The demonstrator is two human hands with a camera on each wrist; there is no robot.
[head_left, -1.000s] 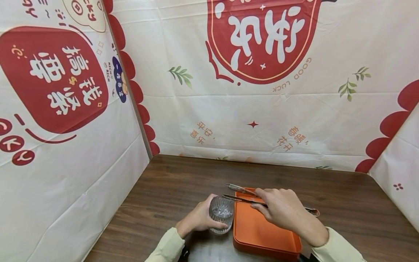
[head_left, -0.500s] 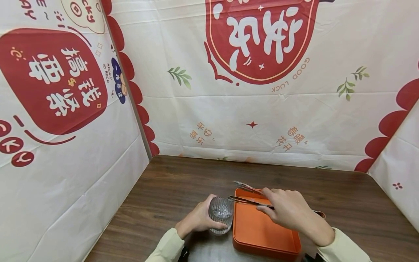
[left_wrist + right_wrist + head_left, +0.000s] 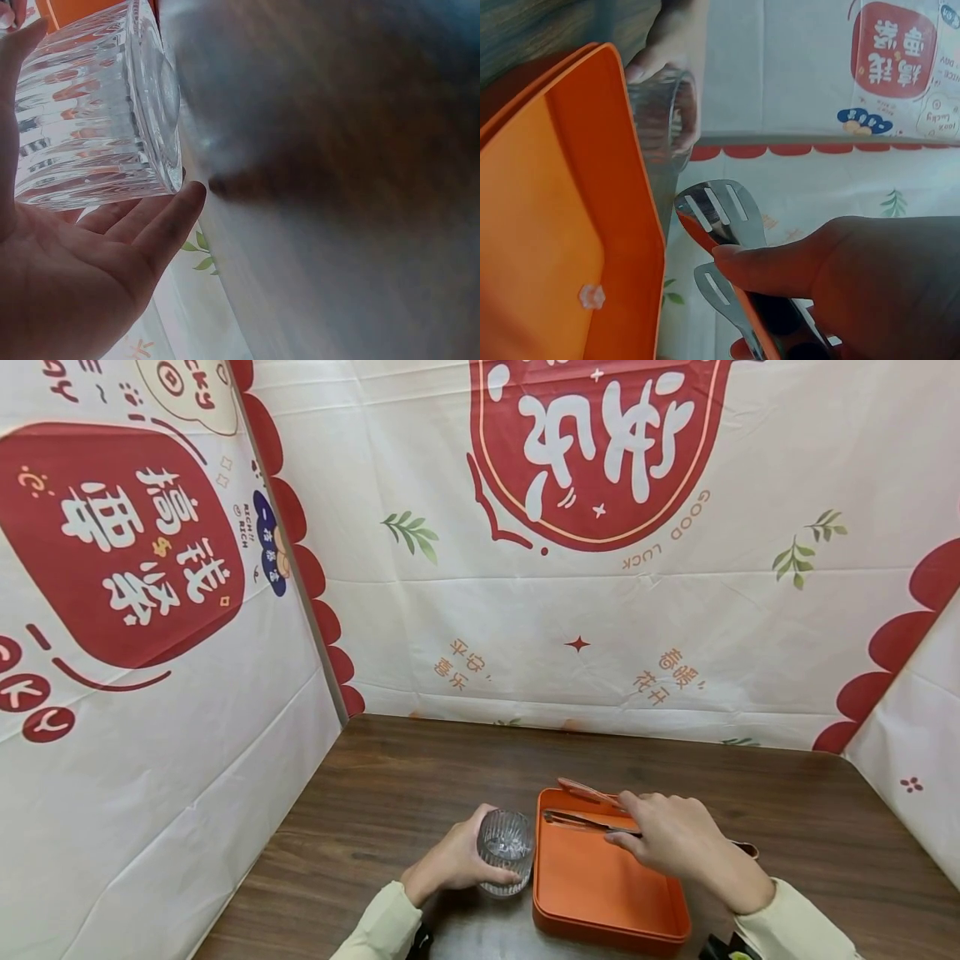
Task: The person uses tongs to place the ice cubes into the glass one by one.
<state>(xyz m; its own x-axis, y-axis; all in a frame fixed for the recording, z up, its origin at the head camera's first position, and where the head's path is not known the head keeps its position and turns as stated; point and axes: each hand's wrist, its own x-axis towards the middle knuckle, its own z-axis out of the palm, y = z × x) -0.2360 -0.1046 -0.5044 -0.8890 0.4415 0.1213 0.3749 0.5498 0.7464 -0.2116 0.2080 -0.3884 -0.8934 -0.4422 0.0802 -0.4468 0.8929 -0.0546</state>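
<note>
My left hand (image 3: 453, 867) grips a clear ribbed drinking glass (image 3: 504, 853), thumb across its near side, just left of an orange tray (image 3: 592, 885). Whether the glass touches the table is hard to tell. In my right hand (image 3: 666, 837) are metal serving tongs (image 3: 581, 821), arms apart, over the tray's far end. Slots show in the tong heads (image 3: 718, 206) in the right wrist view, and nothing is between them. One small clear lump (image 3: 592, 296) lies inside the tray near its wall.
A brown wood-grain table (image 3: 420, 768) carries everything. Printed white cloth (image 3: 600, 610) hangs behind it and along both sides. The tray's raised rim stands close beside the glass.
My right hand has moved to the right with the tongs, whose tips have left the glass's mouth and are now above the tray. The left hand and glass have hardly moved.
</note>
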